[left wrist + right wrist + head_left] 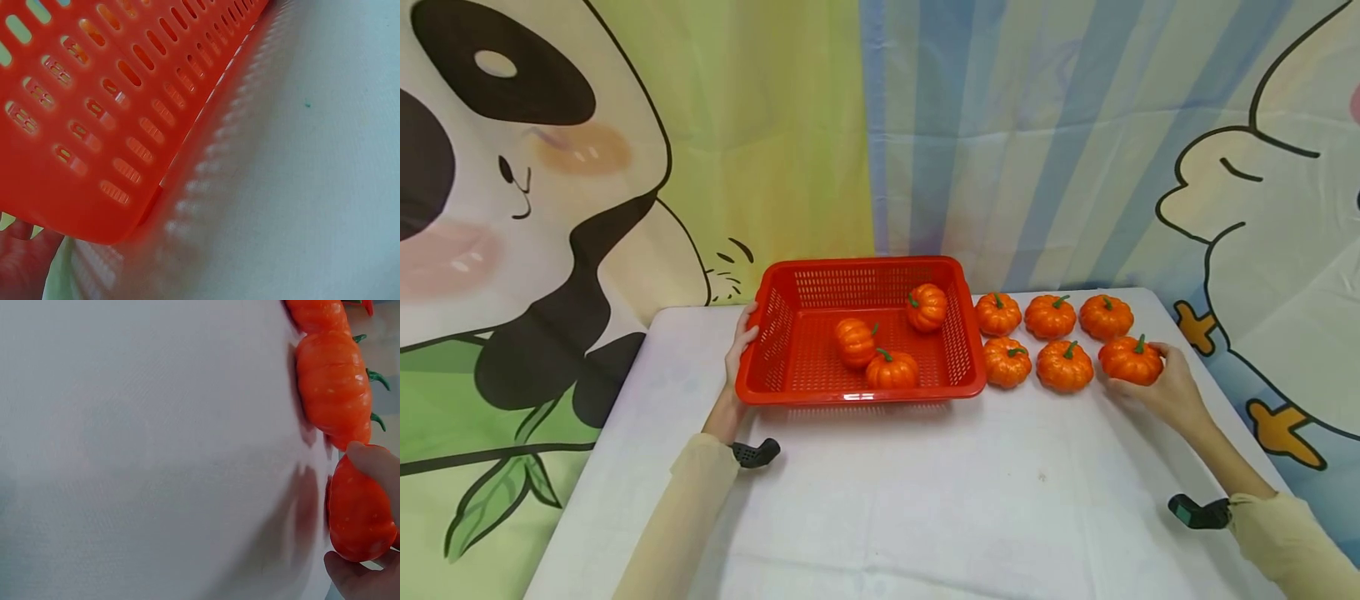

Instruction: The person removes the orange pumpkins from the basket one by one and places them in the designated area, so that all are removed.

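My right hand [1165,387] grips a small orange pumpkin [1131,360] with a green stem, at the right end of the front row. In the right wrist view, thumb and fingers hold the pumpkin [361,509] from opposite sides; whether its underside touches the table cannot be told. My left hand [737,354] rests along the outer left side of a red plastic basket [861,398], fingertips at its rim. The left wrist view shows part of that hand [22,265] beyond the basket's corner, its fingertips hidden. Three pumpkins [891,371] lie inside the basket.
Right of the basket, other pumpkins [1065,367] stand in two rows, the nearest close to the basket's wall. A white cloth covers the table [925,500]. Behind it hangs a printed curtain [1000,125]. Each wrist carries a small black device [1198,511].
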`<state>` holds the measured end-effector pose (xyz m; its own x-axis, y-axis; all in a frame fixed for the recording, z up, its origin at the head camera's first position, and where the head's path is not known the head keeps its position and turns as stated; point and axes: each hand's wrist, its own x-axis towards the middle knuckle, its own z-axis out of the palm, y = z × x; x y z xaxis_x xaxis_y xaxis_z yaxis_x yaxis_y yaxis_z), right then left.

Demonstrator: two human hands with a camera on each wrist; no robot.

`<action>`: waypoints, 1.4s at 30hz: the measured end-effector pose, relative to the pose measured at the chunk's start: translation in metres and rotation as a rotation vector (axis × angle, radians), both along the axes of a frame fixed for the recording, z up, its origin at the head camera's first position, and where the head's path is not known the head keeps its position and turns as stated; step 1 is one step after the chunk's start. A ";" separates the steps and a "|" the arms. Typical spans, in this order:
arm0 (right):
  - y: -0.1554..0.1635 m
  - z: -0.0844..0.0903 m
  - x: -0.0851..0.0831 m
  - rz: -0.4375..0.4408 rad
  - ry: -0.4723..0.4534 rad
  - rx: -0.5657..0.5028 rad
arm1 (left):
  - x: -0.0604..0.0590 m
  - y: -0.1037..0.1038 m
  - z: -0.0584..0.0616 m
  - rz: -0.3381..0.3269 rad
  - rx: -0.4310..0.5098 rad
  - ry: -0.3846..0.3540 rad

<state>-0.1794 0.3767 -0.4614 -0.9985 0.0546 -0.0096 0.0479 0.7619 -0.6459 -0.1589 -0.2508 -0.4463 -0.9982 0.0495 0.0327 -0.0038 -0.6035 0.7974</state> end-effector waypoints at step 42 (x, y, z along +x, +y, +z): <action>-0.085 0.071 0.041 0.220 0.262 -0.135 | 0.003 0.001 0.001 0.003 -0.082 -0.030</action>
